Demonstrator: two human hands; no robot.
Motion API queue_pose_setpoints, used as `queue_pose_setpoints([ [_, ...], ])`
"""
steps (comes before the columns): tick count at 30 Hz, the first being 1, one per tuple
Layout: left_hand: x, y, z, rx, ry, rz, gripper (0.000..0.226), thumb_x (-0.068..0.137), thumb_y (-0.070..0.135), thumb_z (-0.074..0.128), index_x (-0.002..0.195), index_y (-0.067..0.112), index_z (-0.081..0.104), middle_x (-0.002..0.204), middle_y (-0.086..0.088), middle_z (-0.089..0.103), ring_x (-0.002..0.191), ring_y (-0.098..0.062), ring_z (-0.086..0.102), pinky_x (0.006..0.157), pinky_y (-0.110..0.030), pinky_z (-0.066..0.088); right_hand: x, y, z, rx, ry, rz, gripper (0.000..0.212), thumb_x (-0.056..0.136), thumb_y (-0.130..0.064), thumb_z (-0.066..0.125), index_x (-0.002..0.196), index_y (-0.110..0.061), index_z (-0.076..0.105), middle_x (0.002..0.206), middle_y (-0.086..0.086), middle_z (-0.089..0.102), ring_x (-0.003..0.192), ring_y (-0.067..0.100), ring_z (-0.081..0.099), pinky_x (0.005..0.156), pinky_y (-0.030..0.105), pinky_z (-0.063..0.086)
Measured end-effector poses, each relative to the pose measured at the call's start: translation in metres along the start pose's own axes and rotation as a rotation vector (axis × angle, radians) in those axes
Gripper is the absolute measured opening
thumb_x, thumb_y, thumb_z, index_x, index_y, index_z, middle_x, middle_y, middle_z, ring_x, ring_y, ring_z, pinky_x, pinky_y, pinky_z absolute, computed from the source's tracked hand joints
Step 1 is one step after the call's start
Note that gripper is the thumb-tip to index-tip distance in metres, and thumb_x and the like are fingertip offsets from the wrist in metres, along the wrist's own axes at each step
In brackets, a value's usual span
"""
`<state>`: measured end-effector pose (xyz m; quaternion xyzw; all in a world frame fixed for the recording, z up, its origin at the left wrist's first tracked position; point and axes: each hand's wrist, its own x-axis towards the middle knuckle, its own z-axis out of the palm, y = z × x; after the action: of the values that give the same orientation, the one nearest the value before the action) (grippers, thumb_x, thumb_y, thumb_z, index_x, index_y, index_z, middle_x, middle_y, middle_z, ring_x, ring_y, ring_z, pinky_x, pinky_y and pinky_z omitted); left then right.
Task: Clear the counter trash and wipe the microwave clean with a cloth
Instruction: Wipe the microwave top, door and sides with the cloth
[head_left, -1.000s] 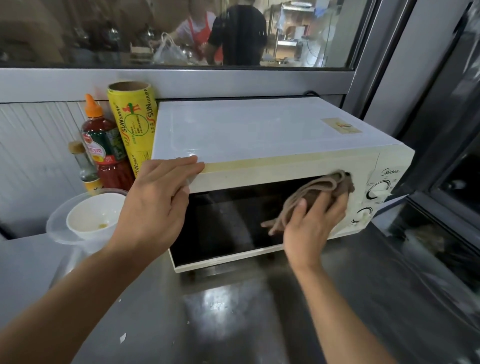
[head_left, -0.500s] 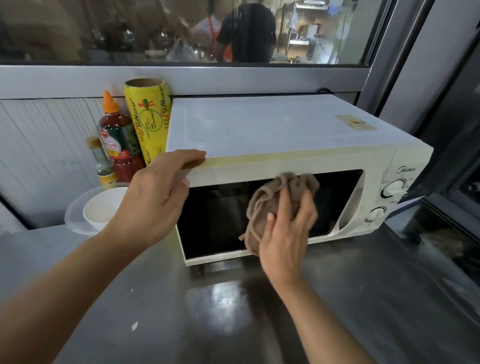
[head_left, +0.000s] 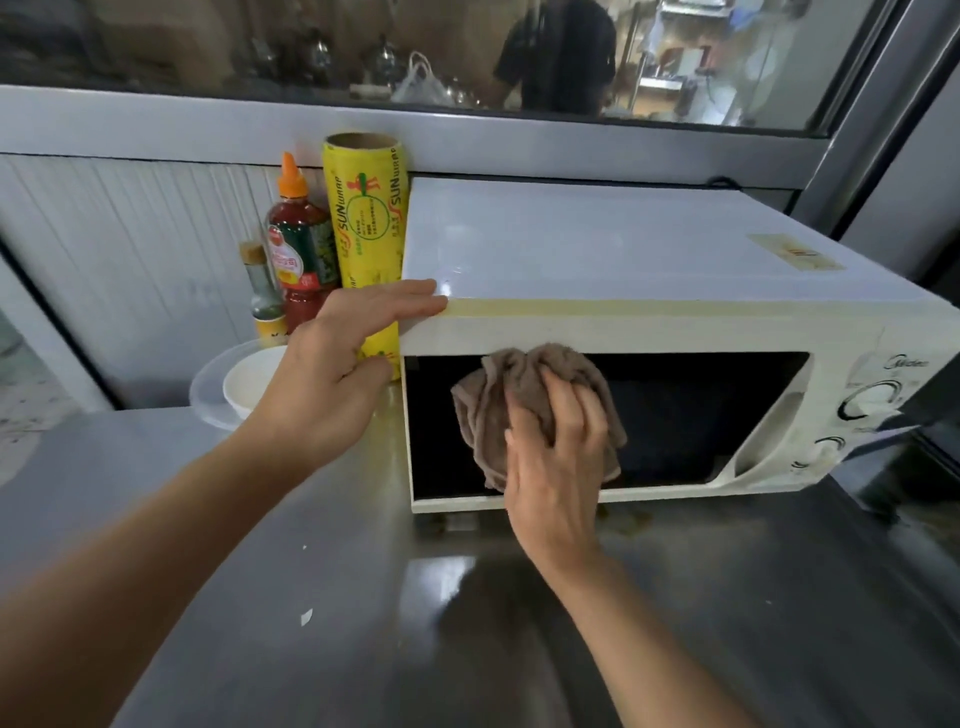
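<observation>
A white microwave (head_left: 597, 249) with a dark door window stands on the steel counter (head_left: 363, 623). My right hand (head_left: 556, 467) presses a crumpled brown cloth (head_left: 498, 400) against the left part of the door glass, fingers curled into the cloth. My left hand (head_left: 332, 379) rests on the microwave's top left front corner, fingers straight along the edge and thumb at its side. A small white scrap (head_left: 306, 617) lies on the counter in front.
Left of the microwave stand a yellow cling-wrap roll (head_left: 363, 218), a red sauce bottle (head_left: 296, 244) and a small glass bottle (head_left: 265, 301). A white bowl (head_left: 249, 384) sits in a clear plastic lid. Behind is a window with a person beyond.
My right hand has swept the cloth leftward across the door, from near the knobs to the left part of the glass. My left hand has stayed on the corner.
</observation>
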<state>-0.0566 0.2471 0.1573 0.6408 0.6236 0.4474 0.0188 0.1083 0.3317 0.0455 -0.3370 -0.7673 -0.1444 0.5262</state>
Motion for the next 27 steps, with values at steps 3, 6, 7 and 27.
queue_pose_setpoints([
  [3,-0.001,-0.003,-0.001,-0.013,-0.022,0.006,0.074,0.071,-0.022,0.047,0.126,0.027,0.055,0.133,0.02,0.046,0.124,0.017,0.032,0.102,-0.004,0.026,-0.001,0.032,-0.009,-0.042,0.034,0.101,0.031,0.093,-0.019,0.044,0.121,-0.008,0.05,0.136,0.017,0.031,0.121,0.039,0.037,0.107,0.045,0.03],
  [6,0.0,-0.004,-0.005,-0.016,-0.056,0.018,0.074,0.072,-0.023,0.05,0.128,0.026,0.053,0.135,0.016,0.046,0.125,0.012,0.032,0.102,-0.004,0.025,-0.001,0.025,-0.004,-0.057,0.051,0.136,0.036,0.089,-0.016,0.045,0.124,-0.005,0.049,0.137,0.019,0.028,0.125,0.041,0.031,0.111,0.045,0.023],
  [7,0.0,-0.004,-0.007,-0.002,-0.073,0.034,0.074,0.072,-0.022,0.051,0.129,0.024,0.052,0.136,0.014,0.045,0.125,0.01,0.031,0.102,-0.001,0.023,-0.001,0.017,0.0,-0.047,0.038,0.104,0.038,0.088,-0.014,0.046,0.125,-0.005,0.05,0.138,0.018,0.028,0.126,0.041,0.03,0.112,0.046,0.022],
  [27,0.004,-0.008,-0.018,0.189,-0.209,0.117,0.084,0.07,-0.018,0.05,0.139,0.029,0.042,0.146,0.014,0.037,0.132,0.0,0.028,0.096,0.008,0.013,-0.011,0.01,0.028,-0.118,-0.197,-0.606,0.044,0.082,-0.01,0.045,0.122,-0.026,0.052,0.138,-0.002,0.033,0.119,0.03,0.034,0.109,0.042,0.019],
])
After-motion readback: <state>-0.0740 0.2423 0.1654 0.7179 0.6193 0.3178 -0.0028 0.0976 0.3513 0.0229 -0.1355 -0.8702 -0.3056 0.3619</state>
